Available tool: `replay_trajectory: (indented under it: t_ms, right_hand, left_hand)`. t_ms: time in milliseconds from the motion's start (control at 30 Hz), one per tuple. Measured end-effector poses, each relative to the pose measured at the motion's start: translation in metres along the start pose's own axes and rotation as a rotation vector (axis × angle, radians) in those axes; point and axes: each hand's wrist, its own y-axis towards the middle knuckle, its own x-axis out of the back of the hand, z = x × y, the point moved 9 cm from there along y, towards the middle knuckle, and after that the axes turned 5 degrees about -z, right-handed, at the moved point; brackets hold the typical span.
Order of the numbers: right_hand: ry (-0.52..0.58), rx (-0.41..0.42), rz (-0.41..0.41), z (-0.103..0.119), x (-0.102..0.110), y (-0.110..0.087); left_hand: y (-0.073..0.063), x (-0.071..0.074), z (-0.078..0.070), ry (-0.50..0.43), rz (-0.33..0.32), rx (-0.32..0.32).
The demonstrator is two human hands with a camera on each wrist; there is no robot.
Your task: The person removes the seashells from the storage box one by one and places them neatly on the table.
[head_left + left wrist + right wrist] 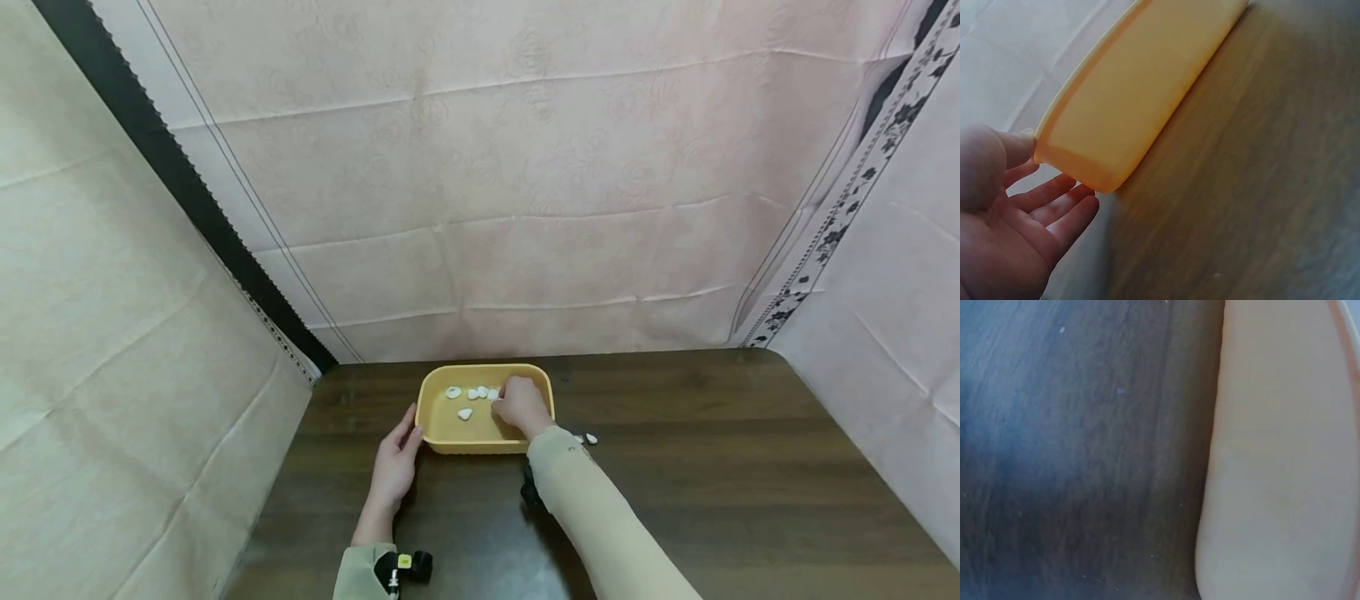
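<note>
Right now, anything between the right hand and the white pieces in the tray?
Nothing visible. In the head view, the right hand reaches inside the yellow tray, right beside the nearest white piece; can't tell whether they touch.

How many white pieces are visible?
7 visible: five white pieces in the yellow tray (three in a row, one left of them, one nearer), two on the table beside the right sleeve. The right hand may hide more.
</note>
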Motion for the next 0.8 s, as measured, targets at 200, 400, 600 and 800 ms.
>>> replay_trajectory:
  t_ms: [200, 400, 600, 800]
  right_hand:
    - [-0.006, -0.01, -0.004, 0.002, 0.005, 0.0]
    - [-0.02, 0.021, -0.008, 0.001, 0.01, 0.001]
    - [-0.002, 0.122, -0.057, 0.005, 0.017, -0.001]
    - [0.094, 0.234, -0.049, 0.016, 0.02, -0.007]
  left_hand:
    - [0.0, -0.001, -0.001, -0.005, 0.011, 0.002]
    - [0.002, -0.002, -0.002, -0.008, 0.019, -0.001]
    - [0.002, -0.001, 0.0, -0.009, 0.015, 0.007]
    - [0.0, 0.0, -0.001, -0.01, 0.011, 0.002]
